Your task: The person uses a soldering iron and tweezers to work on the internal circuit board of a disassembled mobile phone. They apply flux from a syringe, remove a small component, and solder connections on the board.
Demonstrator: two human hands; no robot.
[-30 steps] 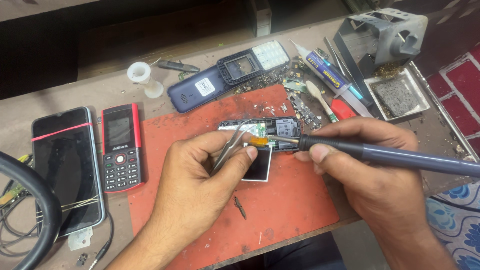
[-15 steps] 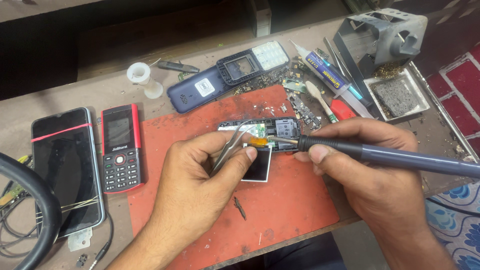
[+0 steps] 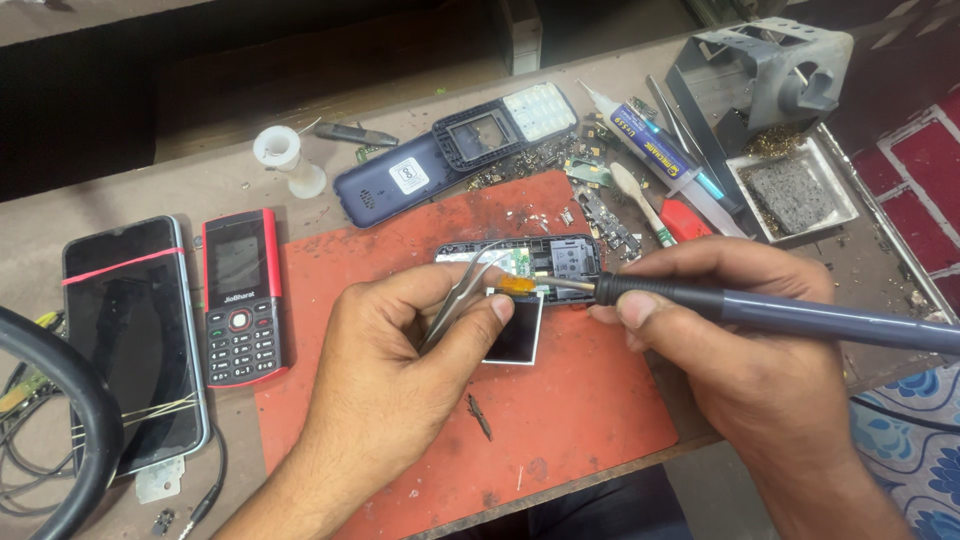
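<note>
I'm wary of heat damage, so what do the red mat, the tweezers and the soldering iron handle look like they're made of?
The red mat looks like matte rubber or silicone: dull, flexible-looking, scuffed and stained. The tweezers in the left hand look like bare metal, thin and shiny grey. The soldering iron handle in the right hand looks like smooth dark plastic, possibly with a rubbery black grip section.

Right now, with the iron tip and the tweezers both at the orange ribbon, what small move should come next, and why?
Probably keep the left hand steady and let the right hand ease the soldering iron tip onto the joint. The tweezers already pin the orange ribbon of the small screen against the phone board, and the tip sits right beside it.
</note>
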